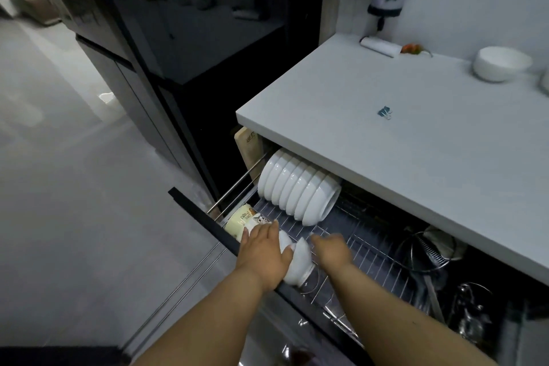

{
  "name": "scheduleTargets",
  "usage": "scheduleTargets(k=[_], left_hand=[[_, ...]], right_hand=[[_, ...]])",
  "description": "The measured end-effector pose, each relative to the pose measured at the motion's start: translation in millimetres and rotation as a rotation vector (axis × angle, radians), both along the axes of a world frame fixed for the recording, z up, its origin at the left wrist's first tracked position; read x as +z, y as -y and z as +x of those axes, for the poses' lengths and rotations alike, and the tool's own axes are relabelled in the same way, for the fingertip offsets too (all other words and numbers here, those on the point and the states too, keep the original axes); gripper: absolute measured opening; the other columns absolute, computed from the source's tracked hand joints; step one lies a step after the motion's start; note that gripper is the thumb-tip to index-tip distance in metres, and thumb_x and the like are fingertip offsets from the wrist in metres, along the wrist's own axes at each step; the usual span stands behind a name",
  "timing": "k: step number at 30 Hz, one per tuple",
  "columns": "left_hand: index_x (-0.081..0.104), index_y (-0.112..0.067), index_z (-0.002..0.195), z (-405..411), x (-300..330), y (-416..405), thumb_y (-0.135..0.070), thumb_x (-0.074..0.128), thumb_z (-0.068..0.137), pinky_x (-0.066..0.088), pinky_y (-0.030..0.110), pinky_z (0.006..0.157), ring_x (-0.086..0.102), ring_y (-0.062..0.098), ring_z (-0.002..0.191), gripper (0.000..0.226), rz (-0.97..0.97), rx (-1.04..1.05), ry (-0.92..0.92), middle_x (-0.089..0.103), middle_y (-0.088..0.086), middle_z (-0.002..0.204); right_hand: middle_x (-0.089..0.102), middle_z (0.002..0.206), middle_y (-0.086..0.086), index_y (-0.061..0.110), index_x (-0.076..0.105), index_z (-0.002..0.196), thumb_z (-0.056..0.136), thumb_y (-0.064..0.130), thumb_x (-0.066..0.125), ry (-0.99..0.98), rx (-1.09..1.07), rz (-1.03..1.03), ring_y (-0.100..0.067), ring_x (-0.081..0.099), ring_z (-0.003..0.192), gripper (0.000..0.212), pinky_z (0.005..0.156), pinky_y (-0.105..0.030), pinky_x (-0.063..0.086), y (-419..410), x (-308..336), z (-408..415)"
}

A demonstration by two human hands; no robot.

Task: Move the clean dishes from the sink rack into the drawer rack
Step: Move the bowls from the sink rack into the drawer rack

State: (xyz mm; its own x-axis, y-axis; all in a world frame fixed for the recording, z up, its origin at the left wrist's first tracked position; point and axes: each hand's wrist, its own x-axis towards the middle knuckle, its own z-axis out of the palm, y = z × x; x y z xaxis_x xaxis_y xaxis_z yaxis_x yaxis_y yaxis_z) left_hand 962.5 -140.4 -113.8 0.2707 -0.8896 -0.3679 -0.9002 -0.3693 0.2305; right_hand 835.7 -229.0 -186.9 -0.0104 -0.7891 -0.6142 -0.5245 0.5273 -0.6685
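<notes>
The drawer rack (368,249) is pulled out under the counter, its wire grid showing. A row of several white bowls (300,187) stands on edge at its back left. White bowls (298,264) lie on their sides at the rack's front edge. My left hand (266,252) lies over them, fingers spread, thumb against a bowl's rim. My right hand (331,249) is just right of those bowls, blurred, fingers curled down toward the wires. A cream mug with a cartoon print (245,218) lies in the rack's front left corner, beside my left hand.
A white bowl (502,64) sits on the grey counter (371,98) at the far right, with a blue binder clip (384,112) and a white roll (378,47). A metal strainer (427,249) and utensils fill the drawer's right part. A dark fridge (133,38) stands left. A wooden board (249,151) leans in the drawer.
</notes>
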Motion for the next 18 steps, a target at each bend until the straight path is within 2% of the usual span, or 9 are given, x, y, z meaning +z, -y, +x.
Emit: scheduleTargets(k=[2,4,9,13,18], left_hand=[[0.013,-0.012,0.153,-9,8,-7,-0.05,0.03,0.099,0.003,0.043,0.121,0.017,0.022,0.146,0.068,-0.006,0.013,-0.008,0.026,0.008,0.157],[0.013,-0.012,0.153,-17,17,-14,-0.05,0.03,0.099,0.004,0.043,0.121,0.022,0.024,0.145,0.069,-0.012,0.028,-0.022,0.03,0.009,0.155],[0.013,-0.013,0.152,-46,38,-25,-0.048,0.031,0.099,0.014,0.042,0.119,0.034,0.026,0.139,0.067,-0.075,0.017,-0.078,0.04,0.01,0.15],[0.022,-0.013,0.148,-81,58,-26,-0.044,0.035,0.099,0.028,0.043,0.113,0.047,0.028,0.125,0.059,-0.151,-0.059,-0.083,0.055,0.011,0.133],[0.018,-0.013,0.15,-136,73,-20,-0.049,0.034,0.099,0.037,0.045,0.106,0.047,0.033,0.124,0.065,-0.211,-0.13,-0.155,0.057,0.013,0.131]], right_hand=[[0.052,0.066,-0.004,0.012,0.051,0.07,0.08,0.037,0.063,0.055,-0.032,-0.057,-0.023,0.052,0.072,0.029,0.067,-0.026,0.039,-2,14,-8],[0.045,0.058,-0.001,0.016,0.041,0.061,0.081,0.032,0.061,0.066,-0.051,-0.115,-0.023,0.048,0.066,0.033,0.062,-0.026,0.037,-7,31,-18],[0.045,0.051,-0.003,0.017,0.039,0.054,0.079,0.031,0.061,0.075,-0.125,-0.172,-0.022,0.047,0.058,0.036,0.061,-0.031,0.043,-30,66,-54],[0.039,0.045,-0.001,0.019,0.035,0.049,0.079,0.032,0.058,0.102,-0.177,-0.228,-0.021,0.042,0.049,0.041,0.057,-0.029,0.04,-49,92,-89],[0.04,0.052,-0.003,0.022,0.036,0.051,0.086,0.031,0.056,0.183,-0.271,-0.305,-0.022,0.047,0.055,0.042,0.058,-0.034,0.043,-63,126,-144]])
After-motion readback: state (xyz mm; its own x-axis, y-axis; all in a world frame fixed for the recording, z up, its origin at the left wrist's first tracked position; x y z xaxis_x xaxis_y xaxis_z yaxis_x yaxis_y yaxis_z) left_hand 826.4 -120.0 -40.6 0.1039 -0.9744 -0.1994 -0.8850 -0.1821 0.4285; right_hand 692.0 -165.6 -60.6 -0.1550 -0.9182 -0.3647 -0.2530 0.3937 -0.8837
